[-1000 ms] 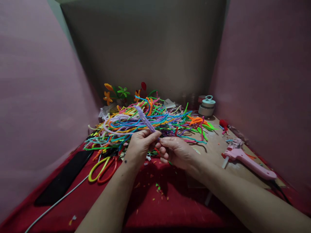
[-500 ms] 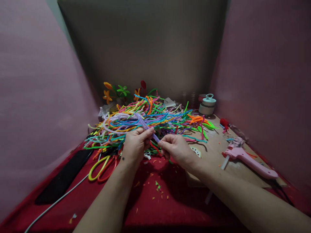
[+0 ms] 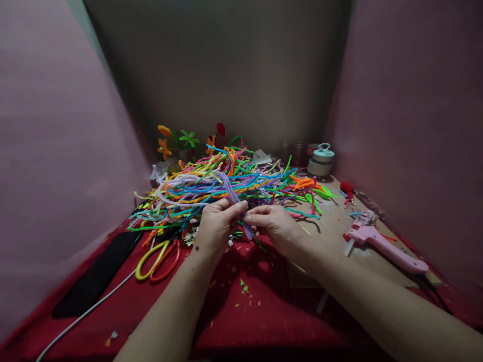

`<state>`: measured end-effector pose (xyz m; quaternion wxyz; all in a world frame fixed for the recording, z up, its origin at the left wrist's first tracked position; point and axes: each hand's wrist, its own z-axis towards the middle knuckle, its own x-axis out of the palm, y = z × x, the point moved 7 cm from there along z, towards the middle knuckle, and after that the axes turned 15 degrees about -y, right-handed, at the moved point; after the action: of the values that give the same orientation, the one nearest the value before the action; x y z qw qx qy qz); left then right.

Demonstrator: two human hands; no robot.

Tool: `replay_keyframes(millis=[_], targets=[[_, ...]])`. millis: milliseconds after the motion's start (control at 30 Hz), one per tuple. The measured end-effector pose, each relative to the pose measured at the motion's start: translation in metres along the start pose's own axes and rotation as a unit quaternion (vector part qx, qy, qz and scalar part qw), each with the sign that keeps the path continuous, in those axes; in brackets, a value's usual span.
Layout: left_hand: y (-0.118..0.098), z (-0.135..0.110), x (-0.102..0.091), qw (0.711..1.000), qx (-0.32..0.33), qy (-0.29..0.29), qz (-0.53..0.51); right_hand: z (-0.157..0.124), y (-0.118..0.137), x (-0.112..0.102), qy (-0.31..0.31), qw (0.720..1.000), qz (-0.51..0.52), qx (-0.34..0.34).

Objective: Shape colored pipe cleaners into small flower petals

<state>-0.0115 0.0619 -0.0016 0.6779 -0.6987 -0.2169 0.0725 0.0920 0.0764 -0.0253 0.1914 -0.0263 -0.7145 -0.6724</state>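
A flattened purple pipe cleaner piece point(image 3: 230, 188), apparently doubled over, slants between my hands in front of a large pile of colourful pipe cleaners point(image 3: 204, 188). My left hand point(image 3: 218, 221) pinches it around its middle between thumb and fingers. Close beside, my right hand point(image 3: 273, 226) is closed, with thumb and forefinger at the lower part of the same piece. Its lower end pokes out below the fingertips. The curled fingers of both hands are partly hidden.
Yellow-and-red-handled scissors point(image 3: 153, 261) and a black phone-like slab point(image 3: 98, 274) lie at left beside a white cable point(image 3: 86, 314). On a brown board point(image 3: 332, 226) at right rests a pink glue gun point(image 3: 388, 246). Pipe cleaner flowers point(image 3: 188, 138) stand behind; scraps dot the red cloth point(image 3: 249, 332).
My hands have drawn closer together. The right hand has shifted up the purple piece, so its lower end now shows below the fingers, and the piece stands more upright.
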Motion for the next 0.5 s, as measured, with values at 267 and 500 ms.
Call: replay_keyframes(millis=[267, 500], targets=[[-0.0026, -0.0038, 0.001, 1.0, 0.012, -0.008, -0.012, 0.0039, -0.005, 0.0017, 0.008, 0.999, 0.039, 0.001], [-0.0019, -0.0008, -0.0011, 0.999, 0.036, -0.012, 0.003, 0.003, -0.0044, 0.0035, 0.008, 0.997, 0.072, 0.012]])
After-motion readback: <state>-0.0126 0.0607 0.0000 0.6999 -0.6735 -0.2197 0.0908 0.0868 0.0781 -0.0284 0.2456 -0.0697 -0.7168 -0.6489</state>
